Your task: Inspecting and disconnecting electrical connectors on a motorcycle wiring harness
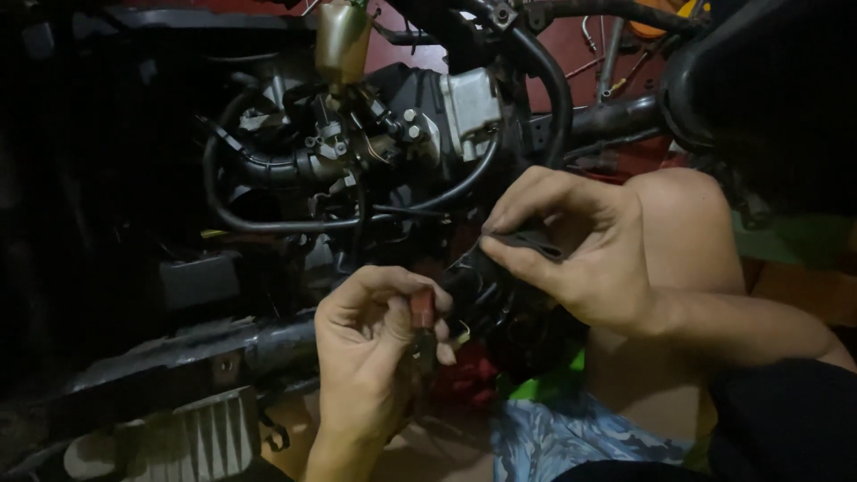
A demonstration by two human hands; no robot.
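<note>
Beside the exposed engine [357, 152], your left hand [370, 357] pinches a small red-handled tool [421, 314] while your right hand [571, 245] has its fingers closed on a limp-looking black rubber strip [533, 241], probably best gripped near its end.

A small red-handled tool with a dark metal shaft [422, 323] stands roughly upright, its red grip pinched at the top by the left hand [370, 344] and its dark end pointing down toward six o'clock. At about two o'clock from it, a flat black strip of rubber or tape [528, 241] lies nearly level, its free end aimed toward four o'clock. That strip is pinched between the thumb and fingers of the right hand [571, 245], just in front of the dark motorcycle engine wiring [473, 268].
</note>
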